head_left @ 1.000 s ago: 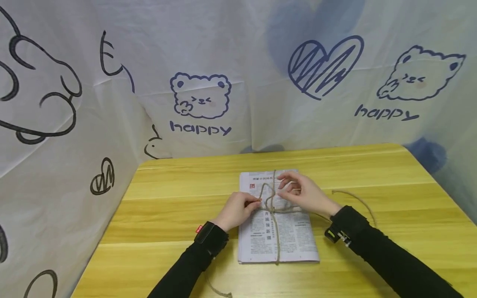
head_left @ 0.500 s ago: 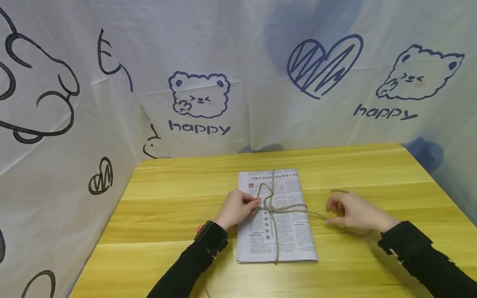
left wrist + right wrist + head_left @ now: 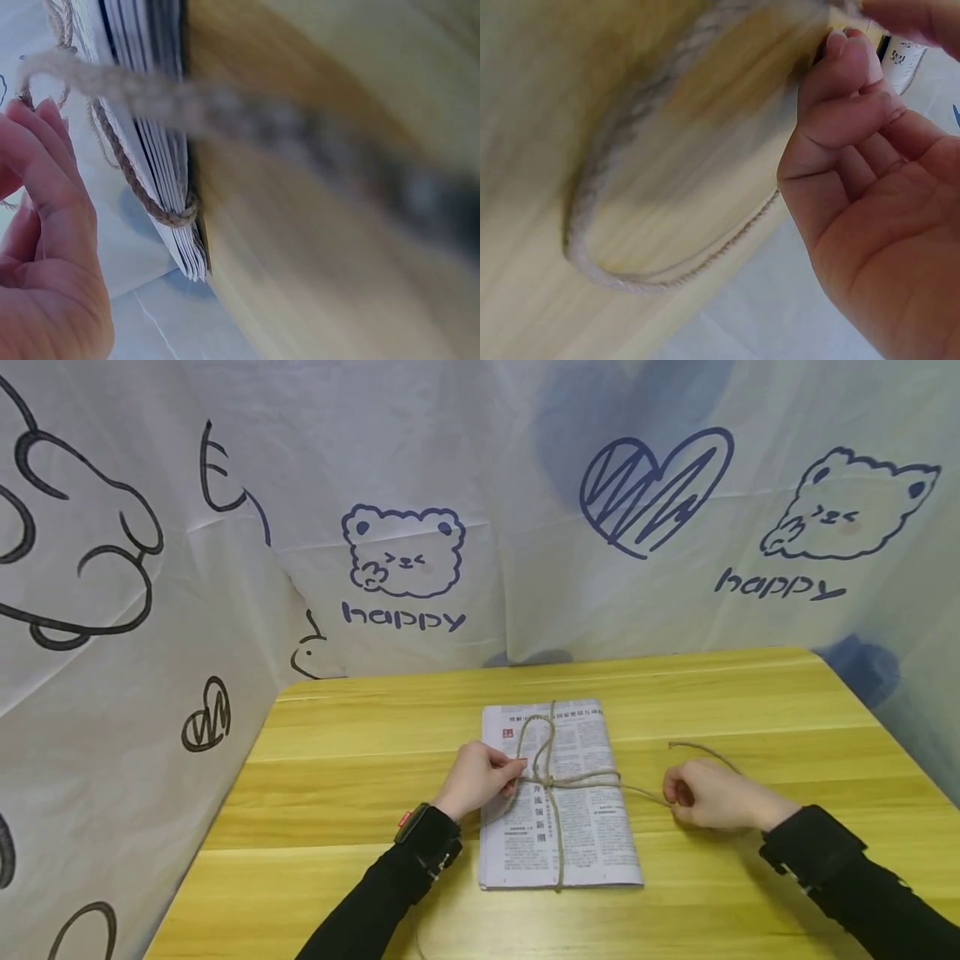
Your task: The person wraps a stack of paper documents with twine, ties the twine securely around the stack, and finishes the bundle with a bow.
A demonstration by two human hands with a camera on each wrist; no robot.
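A folded stack of newspapers (image 3: 517, 852) lies on the table, wrapped crosswise with twine (image 3: 556, 827). Where the strands cross, a loose upright loop of twine (image 3: 536, 718) stands over the paper. My left hand (image 3: 474, 778) pinches the twine at the loop's left side, close over the stack's left edge. From its fingertips a strand (image 3: 150, 94) runs back past the left wrist camera. To the right of the stack, my right hand (image 3: 716, 795) grips the other length of twine, drawn out from the crossing. Its free part curves round in a wide arc (image 3: 589, 202) in the right wrist view.
The wood-grain table (image 3: 360, 760) extends on all sides of the stack. The right-hand twine's tail end (image 3: 693, 744) lies behind the right hand. White cloth (image 3: 405, 443) with drawings hangs around the back and sides of the table.
My right hand has moved right, off the stack, and taken hold of the twine there. The loop beside my left hand has grown taller and rounder, while the left hand has barely shifted.
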